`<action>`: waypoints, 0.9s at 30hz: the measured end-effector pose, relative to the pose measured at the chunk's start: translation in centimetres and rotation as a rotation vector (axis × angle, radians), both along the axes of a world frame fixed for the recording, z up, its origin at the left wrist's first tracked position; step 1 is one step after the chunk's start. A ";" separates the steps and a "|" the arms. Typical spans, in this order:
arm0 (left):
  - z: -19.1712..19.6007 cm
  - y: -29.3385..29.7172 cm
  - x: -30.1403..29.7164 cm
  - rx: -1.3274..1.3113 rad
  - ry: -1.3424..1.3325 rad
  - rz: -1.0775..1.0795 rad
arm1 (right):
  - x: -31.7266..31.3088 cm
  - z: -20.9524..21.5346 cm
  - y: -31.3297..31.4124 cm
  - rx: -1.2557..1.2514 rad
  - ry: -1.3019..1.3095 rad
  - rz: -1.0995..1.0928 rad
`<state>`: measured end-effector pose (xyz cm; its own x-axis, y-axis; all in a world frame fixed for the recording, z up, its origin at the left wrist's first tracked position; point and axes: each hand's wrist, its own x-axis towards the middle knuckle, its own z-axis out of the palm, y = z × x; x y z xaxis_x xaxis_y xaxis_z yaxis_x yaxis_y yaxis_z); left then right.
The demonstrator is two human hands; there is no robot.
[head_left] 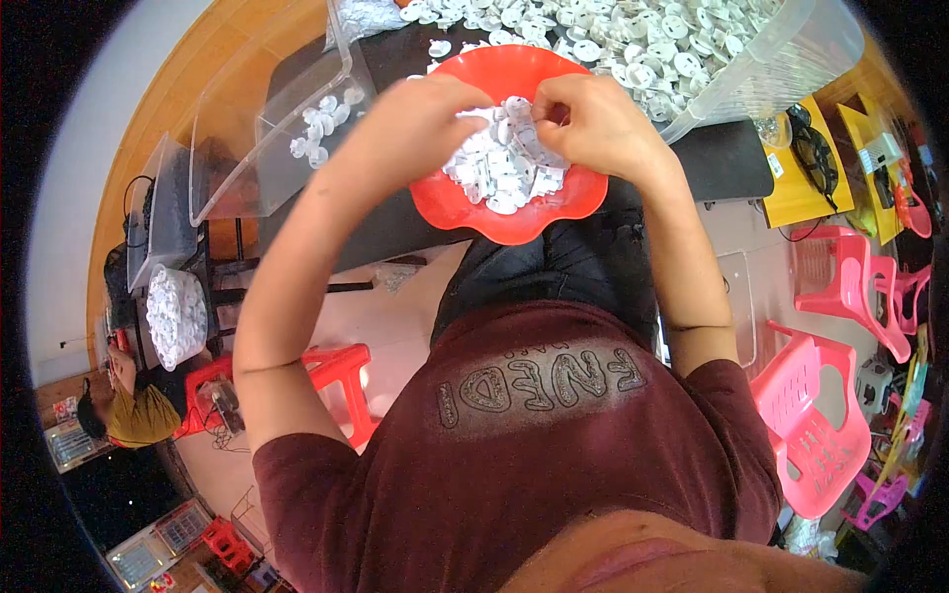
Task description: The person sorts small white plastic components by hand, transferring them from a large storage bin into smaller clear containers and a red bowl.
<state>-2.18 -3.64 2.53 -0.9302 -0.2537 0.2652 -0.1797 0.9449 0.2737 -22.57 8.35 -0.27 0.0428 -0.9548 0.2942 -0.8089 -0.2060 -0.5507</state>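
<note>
Both hands worked together over a red tray with a wavy rim (pixel 447 206), heaped with small white plastic parts (pixel 499 170).

- Left hand (pixel 427 117): fingers curled inward, tips pinched on a small white part (pixel 481 115) at the top of the heap. Closed on that piece.
- Right hand (pixel 591 117): fingers bent, tips pinched on another white part (pixel 521 107) just beside the left hand's fingertips. Closed on that piece.
- Hands nearly touching at the fingertips, above the middle of the tray. Exact shape of the pinched pieces too small to tell.

Surroundings, placed from the hands:

- Directly beneath the hands: the red tray, resting on a dark table top (pixel 727 158).
- Beyond the right hand: a large clear plastic bin (pixel 791 54) tipped toward the tray, full of round white caps (pixel 633 40).
- Beyond and outward of the left hand: a clear rectangular tub (pixel 247 128) with only a few white caps (pixel 321 124) at its far end.
- Well out to the left of the left forearm: a bowl heaped with white pieces (pixel 176 316), and below it a seated person in a mustard top (pixel 143 415).
- Below the left elbow: a red stool (pixel 341 381).
- Outward of the right forearm: pink plastic chairs (pixel 816 415), and a yellow surface (pixel 796 183) bearing dark items.
</note>
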 end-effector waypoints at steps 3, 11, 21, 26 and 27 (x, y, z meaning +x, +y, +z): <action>-3.0 0.1 -2.7 0.029 -0.127 0.085 | -0.1 -0.1 0.6 -0.016 -0.134 -0.076; -3.8 0.2 -4.0 0.078 -0.133 0.104 | -0.2 -1.1 1.4 -0.057 -0.566 -0.131; -2.3 3.8 -2.0 1.214 0.544 0.160 | 1.4 -0.5 2.0 -0.153 -1.002 -0.049; -3.0 5.1 -2.1 1.391 0.704 0.199 | 1.7 -0.8 1.7 -0.187 -0.985 -0.092; -3.1 5.1 -2.1 1.424 0.739 0.186 | 1.6 -0.8 1.7 -0.186 -0.984 -0.092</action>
